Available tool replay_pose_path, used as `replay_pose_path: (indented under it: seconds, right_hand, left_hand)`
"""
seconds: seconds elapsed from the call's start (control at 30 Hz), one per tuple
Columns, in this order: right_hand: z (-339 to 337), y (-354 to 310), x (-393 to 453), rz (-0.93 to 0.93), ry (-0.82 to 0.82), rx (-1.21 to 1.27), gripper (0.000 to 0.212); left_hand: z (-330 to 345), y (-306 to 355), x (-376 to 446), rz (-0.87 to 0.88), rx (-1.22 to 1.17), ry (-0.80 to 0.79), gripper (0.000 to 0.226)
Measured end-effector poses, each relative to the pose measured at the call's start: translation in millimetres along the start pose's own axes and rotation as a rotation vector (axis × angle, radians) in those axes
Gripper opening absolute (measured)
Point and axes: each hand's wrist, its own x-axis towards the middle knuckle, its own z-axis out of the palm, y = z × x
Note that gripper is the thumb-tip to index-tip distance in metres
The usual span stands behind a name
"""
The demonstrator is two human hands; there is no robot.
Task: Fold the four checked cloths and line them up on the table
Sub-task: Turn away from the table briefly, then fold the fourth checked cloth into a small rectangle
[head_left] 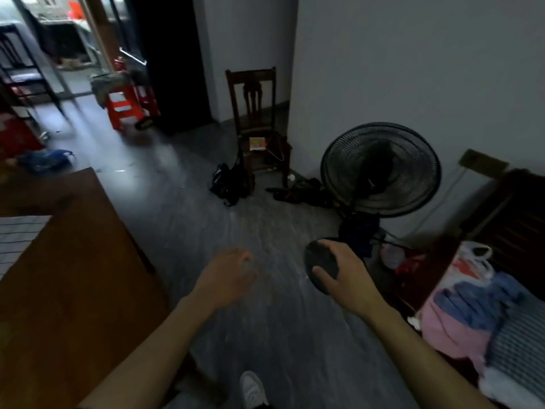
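My white shoe [252, 389] steps on the grey floor [265, 335] below both arms. My right hand [339, 268] curls around a dark round object [320, 261], thumb on its face; what it is I cannot tell. My left hand [230, 274] hangs beside it, fingers loosely spread, holding nothing. Far left of that hand, a checked cloth [17, 239] lies on the brown table [73, 276]. Beyond my right hand stands a black fan [380, 169], with a wooden chair [256, 125] farther back.

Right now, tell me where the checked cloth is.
In the head view, the checked cloth lies at the far left edge, on the brown table, left of both hands.
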Motion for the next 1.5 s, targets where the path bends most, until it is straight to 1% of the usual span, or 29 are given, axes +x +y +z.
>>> replay_pose_path:
  seconds: [0.13,0.23,0.3,0.33,0.4,0.47,0.6,0.67,0.8,0.9,1.0,1.1,1.23,1.37,1.5]
  right_hand:
    - [10,-11,85,-0.075,-0.068,-0.073,0.058]
    - [11,-26,147,-0.139,-0.081,-0.093,0.056]
    - [17,-34,187,-0.177,-0.073,-0.082,0.054]
    - [22,-37,205,-0.183,-0.077,-0.061,0.053]
    - [37,-41,238,-0.185,-0.106,-0.01,0.052]
    - [56,-45,271,-0.202,-0.165,0.017,0.052]
    - [98,-53,341,-0.273,-0.274,0.082,0.052]
    - [119,-59,376,-0.31,-0.32,0.127,0.051]
    - [155,-68,438,-0.393,-0.411,0.183,0.049]
    - [176,-89,481,-0.495,-0.507,0.186,0.049]
    - [198,-122,516,-0.615,-0.604,0.204,0.049]
    - [220,-157,540,-0.701,-0.695,0.219,0.05]
    - [260,-197,565,-0.797,-0.769,0.197,0.05]
    - [308,-245,587,-0.88,-0.811,0.148,0.049]
    - [348,-304,600,-0.966,-0.854,0.075,0.048]
  left_hand:
    - [-14,-36,54,-0.085,-0.083,0.043,0.037]
    - [-31,-64,96,-0.124,-0.098,0.039,0.042]
    - [-47,-80,120,-0.14,-0.103,0.081,0.047]
    - [-54,-89,129,-0.153,-0.104,0.112,0.045]
    - [-65,-105,141,-0.171,-0.098,0.16,0.041]
    - [-71,-126,151,-0.194,-0.091,0.18,0.044]
    - [-80,-171,168,-0.355,-0.062,0.214,0.021]
    - [-85,-185,179,-0.446,-0.051,0.226,0.017]
    - [-99,-200,203,-0.658,-0.007,0.239,0.024]
    - [-118,-205,211,-0.731,-0.027,0.301,0.024]
    - [-137,-219,204,-0.811,-0.054,0.358,0.015]
    - [-149,-241,191,-0.926,-0.08,0.405,0.019]
    - [-157,-278,179,-1.06,-0.086,0.481,0.023]
    - [-160,-332,175,-1.144,-0.142,0.55,0.031]
    - [-172,-392,165,-1.231,-0.135,0.571,0.037]
